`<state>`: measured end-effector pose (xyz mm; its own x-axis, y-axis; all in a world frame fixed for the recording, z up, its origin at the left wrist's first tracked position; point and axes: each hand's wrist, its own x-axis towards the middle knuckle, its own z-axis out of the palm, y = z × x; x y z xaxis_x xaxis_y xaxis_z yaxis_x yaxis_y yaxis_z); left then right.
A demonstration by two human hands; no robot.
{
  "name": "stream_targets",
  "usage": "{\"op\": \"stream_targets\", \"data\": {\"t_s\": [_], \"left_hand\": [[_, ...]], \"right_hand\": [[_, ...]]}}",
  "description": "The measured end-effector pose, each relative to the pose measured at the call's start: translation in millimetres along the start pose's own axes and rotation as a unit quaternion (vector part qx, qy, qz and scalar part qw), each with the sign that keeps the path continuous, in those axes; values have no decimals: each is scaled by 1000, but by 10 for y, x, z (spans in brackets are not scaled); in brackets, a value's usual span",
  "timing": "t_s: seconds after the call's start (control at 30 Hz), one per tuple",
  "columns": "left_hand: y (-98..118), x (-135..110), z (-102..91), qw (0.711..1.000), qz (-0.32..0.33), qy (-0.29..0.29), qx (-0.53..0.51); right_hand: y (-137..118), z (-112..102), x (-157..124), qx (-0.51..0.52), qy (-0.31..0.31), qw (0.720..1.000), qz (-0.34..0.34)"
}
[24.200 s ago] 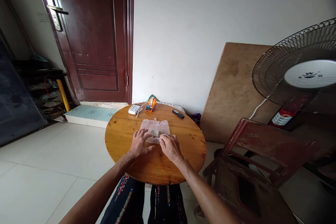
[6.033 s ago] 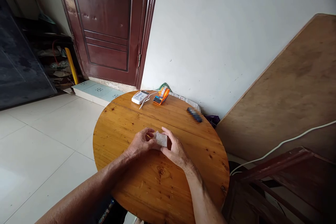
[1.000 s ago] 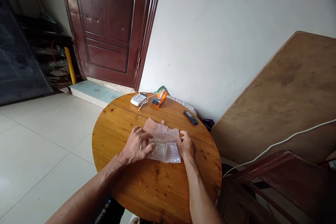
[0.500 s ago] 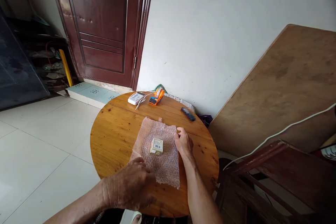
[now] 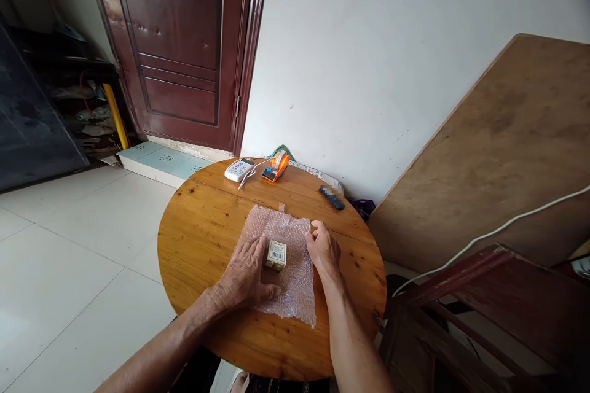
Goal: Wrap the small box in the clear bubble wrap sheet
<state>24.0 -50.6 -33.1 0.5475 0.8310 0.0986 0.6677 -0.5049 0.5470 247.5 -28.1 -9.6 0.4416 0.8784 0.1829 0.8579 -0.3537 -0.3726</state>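
A sheet of bubble wrap (image 5: 295,270) lies spread flat on the round wooden table (image 5: 203,239). A small cardboard box with a barcode label (image 5: 276,255) stands on the middle of the sheet. My left hand (image 5: 246,273) rests on the wrap just left of the box, its fingers up against the box's side and its thumb stretched out beneath the box. My right hand (image 5: 322,249) sits at the sheet's right edge with its fingers curled, pinching that edge.
At the table's far side lie a white device (image 5: 238,169), a pair of scissors (image 5: 249,176), an orange tape dispenser (image 5: 275,167) and a dark remote (image 5: 330,197). A dark red door (image 5: 179,43) is behind. A wooden board (image 5: 498,135) and a red chair (image 5: 488,313) stand at right.
The bubble wrap was unfolded and laid flat with the box bared on it. My left hand then came forward from the near edge to the box's left side.
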Motion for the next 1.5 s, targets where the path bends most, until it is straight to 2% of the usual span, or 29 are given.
{"op": "stream_targets", "data": {"t_s": [0.13,0.2,0.23,0.33,0.43,0.5,0.53,0.63,0.77,0.83,0.9,1.0,1.07,1.13,1.2,1.3,1.4,1.5], "left_hand": [[33,-42,-18,1000,-4,-7,3],[48,-45,-26,1000,-5,-4,6],[52,-44,-22,1000,-5,-1,6],[50,-41,9,1000,2,17,6],[46,-37,30,999,8,32,10],[45,-30,29,999,9,33,13],[44,-25,26,999,8,29,15],[38,-14,20,1000,0,8,24],[35,-16,18,999,0,-7,37],[41,-21,12,999,0,-9,42],[48,-23,6,999,0,-7,43],[55,-18,2,999,1,-1,41],[54,-14,6,999,4,2,42],[50,-12,14,999,10,7,45],[42,-15,27,999,13,13,47],[24,-18,52,999,10,16,48],[12,-1,74,998,16,14,52],[32,51,88,998,23,15,65]], "right_hand": [[10,-10,16,100,56,993,-15],[-7,-50,14,209,61,974,-62],[-23,-79,5,262,45,959,-97],[-101,-166,-67,340,-83,911,-217],[-214,-206,-193,306,-223,876,-300],[-288,-212,-279,254,-258,881,-306],[-313,-220,-314,229,-256,890,-301],[-283,-300,-358,194,-207,922,-263],[91,-466,-248,201,-103,963,-149],[360,-498,-160,168,-43,982,-72],[593,-486,-92,107,-15,994,-7],[727,-439,-71,66,33,997,-24],[636,-413,-121,51,101,992,-52],[433,-373,-218,59,151,982,-95],[185,-291,-342,89,142,969,-179],[-116,-80,-485,76,42,955,-284],[-223,118,-463,17,-20,958,-284],[-217,168,-291,-38,-67,960,-268]]}}
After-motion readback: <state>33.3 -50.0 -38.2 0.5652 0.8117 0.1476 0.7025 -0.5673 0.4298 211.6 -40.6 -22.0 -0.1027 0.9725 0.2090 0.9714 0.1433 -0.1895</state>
